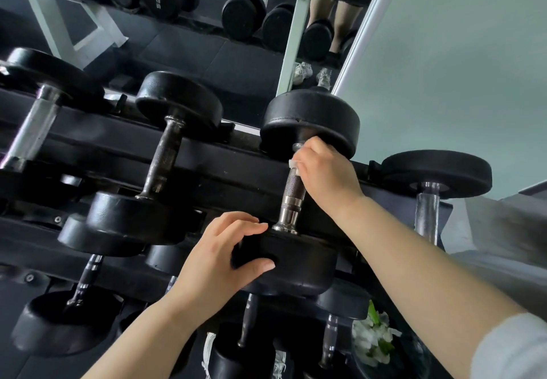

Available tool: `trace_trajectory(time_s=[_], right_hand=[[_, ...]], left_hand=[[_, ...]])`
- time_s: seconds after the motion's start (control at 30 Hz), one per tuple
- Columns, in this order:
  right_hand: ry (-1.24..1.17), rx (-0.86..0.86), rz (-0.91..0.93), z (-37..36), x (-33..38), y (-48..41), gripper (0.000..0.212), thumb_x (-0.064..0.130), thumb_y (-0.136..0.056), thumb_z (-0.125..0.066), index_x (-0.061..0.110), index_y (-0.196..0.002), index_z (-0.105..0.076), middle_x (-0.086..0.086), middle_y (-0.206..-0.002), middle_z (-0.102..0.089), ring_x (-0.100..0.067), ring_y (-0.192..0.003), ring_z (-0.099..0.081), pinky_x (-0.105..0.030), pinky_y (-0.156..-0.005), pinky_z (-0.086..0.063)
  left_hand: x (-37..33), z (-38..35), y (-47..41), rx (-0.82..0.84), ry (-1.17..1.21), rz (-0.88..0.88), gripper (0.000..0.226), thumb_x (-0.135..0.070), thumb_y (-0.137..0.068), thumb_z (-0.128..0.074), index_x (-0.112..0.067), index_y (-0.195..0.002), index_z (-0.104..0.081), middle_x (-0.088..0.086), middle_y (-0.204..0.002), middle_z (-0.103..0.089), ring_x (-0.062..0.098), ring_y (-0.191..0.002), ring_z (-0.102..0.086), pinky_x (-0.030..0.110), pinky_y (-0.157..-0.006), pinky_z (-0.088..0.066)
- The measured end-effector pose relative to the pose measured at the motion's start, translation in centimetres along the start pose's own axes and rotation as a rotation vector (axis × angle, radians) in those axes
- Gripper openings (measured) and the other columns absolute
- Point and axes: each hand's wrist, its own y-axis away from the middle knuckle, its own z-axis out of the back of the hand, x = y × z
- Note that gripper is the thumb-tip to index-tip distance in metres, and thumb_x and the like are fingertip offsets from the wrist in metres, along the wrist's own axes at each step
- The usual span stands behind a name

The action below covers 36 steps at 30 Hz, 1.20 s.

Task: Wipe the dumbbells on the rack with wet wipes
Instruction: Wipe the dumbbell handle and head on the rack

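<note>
A black dumbbell with a knurled steel handle lies across the top tier of the black rack. My right hand grips the upper part of that handle with a white wet wipe wrapped under the fingers, just below the far head. My left hand curls over the near head, thumb on its face and fingers on its top edge.
More dumbbells sit on the rack: one to the left, one far left, one to the right, several on lower tiers. A mirror behind reflects the rack and a person's legs. Used white wipes lie in a bin at lower right.
</note>
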Motion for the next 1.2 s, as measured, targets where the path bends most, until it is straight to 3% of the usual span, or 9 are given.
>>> trace_trajectory(time_s=[0.1, 0.27, 0.37, 0.53, 0.73, 0.83, 0.97, 1.1, 1.2], right_hand=[[-0.174, 0.157, -0.177, 1.9, 0.0, 1.5, 0.019, 0.02, -0.093, -0.05, 0.009, -0.101, -0.063, -0.002, -0.102, -0.057, -0.019, -0.093, -0.055, -0.019, -0.066, -0.037], [-1.082, 0.154, -0.546, 6.5, 1.0, 6.7, 0.022, 0.014, -0.088, -0.055, 0.028, -0.073, -0.063, 0.013, -0.078, -0.066, -0.005, -0.084, -0.061, -0.017, -0.079, -0.047], [-1.398, 0.062, -0.596, 8.7, 2.8, 10.2, 0.025, 0.009, -0.084, -0.059, 0.025, -0.066, -0.066, 0.016, -0.066, -0.067, 0.003, -0.069, -0.061, -0.008, -0.066, -0.047], [-0.888, -0.147, -0.565, 8.8, 4.0, 15.4, 0.02, 0.01, -0.084, -0.058, 0.028, -0.077, -0.063, 0.018, -0.077, -0.065, 0.001, -0.081, -0.059, -0.002, -0.071, -0.043], [-0.196, -0.387, -0.34, 6.5, 3.0, 21.4, 0.011, 0.008, -0.075, -0.052, 0.011, -0.078, -0.062, -0.005, -0.072, -0.061, -0.008, -0.069, -0.05, -0.016, -0.059, -0.045], [-0.446, -0.4, -0.552, 7.1, 3.7, 24.1, 0.014, 0.007, -0.077, -0.056, 0.019, -0.079, -0.063, 0.012, -0.072, -0.062, -0.001, -0.071, -0.058, -0.008, -0.063, -0.046], [-1.336, -0.377, -0.879, 9.3, 3.0, 29.9, 0.035, -0.01, -0.083, -0.054, 0.022, -0.094, -0.06, 0.009, -0.073, -0.071, -0.006, -0.067, -0.067, -0.017, -0.068, -0.054], [-1.267, -0.341, -0.913, 10.2, 1.3, 37.9, 0.031, -0.017, -0.079, -0.054, 0.013, -0.074, -0.06, 0.003, -0.059, -0.066, -0.004, -0.048, -0.059, -0.015, -0.052, -0.048], [-1.13, -0.266, -0.881, 9.4, -0.3, 44.7, 0.033, -0.007, -0.078, -0.063, 0.026, -0.078, -0.061, 0.008, -0.082, -0.059, 0.002, -0.054, -0.056, -0.012, -0.056, -0.044]], left_hand=[[-0.7, 0.9, -0.8, 0.041, -0.028, 0.011, 0.033, -0.05, -0.069, -0.067, -0.037, -0.099, -0.061, -0.034, -0.098, -0.047, -0.012, -0.099, -0.044, 0.001, -0.078, -0.034], [-4.1, 2.4, -2.4, -0.026, 0.048, -0.096, 0.027, -0.041, -0.076, -0.054, -0.02, -0.081, -0.07, -0.018, -0.085, -0.063, -0.005, -0.084, -0.056, 0.004, -0.069, -0.039], [-7.3, 1.6, -2.8, -0.007, 0.332, -0.043, 0.014, -0.019, -0.088, -0.055, -0.03, -0.084, -0.063, -0.016, -0.086, -0.065, -0.009, -0.084, -0.058, 0.003, -0.071, -0.041], [-10.0, -2.2, -2.5, 0.456, 0.687, 0.3, 0.018, -0.019, -0.091, -0.047, -0.012, -0.091, -0.064, 0.008, -0.082, -0.073, 0.018, -0.081, -0.069, 0.026, -0.074, -0.057], [-10.8, -6.3, 0.3, 0.649, 0.825, 0.471, 0.029, -0.025, -0.075, -0.061, -0.002, -0.091, -0.064, 0.009, -0.081, -0.074, 0.017, -0.077, -0.07, 0.019, -0.06, -0.054], [-11.8, -8.4, 1.9, 0.583, 0.801, 0.476, 0.013, -0.008, -0.076, -0.065, 0.001, -0.083, -0.061, 0.007, -0.067, -0.071, 0.015, -0.065, -0.069, 0.018, -0.055, -0.053], [-13.9, -11.4, 4.4, 0.55, 0.728, 0.425, 0.012, 0.006, -0.08, -0.061, -0.002, -0.071, -0.06, 0.006, -0.06, -0.068, 0.016, -0.057, -0.067, 0.022, -0.056, -0.056], [-17.3, -16.6, 9.7, 0.687, 0.686, 0.378, 0.016, 0.006, -0.077, -0.063, -0.004, -0.065, -0.063, 0.009, -0.058, -0.068, 0.019, -0.057, -0.066, 0.02, -0.053, -0.054], [-19.0, -22.3, 15.0, 0.703, 0.703, 0.477, 0.016, 0.003, -0.08, -0.061, -0.004, -0.067, -0.068, 0.009, -0.058, -0.068, 0.013, -0.054, -0.065, 0.017, -0.051, -0.052]])
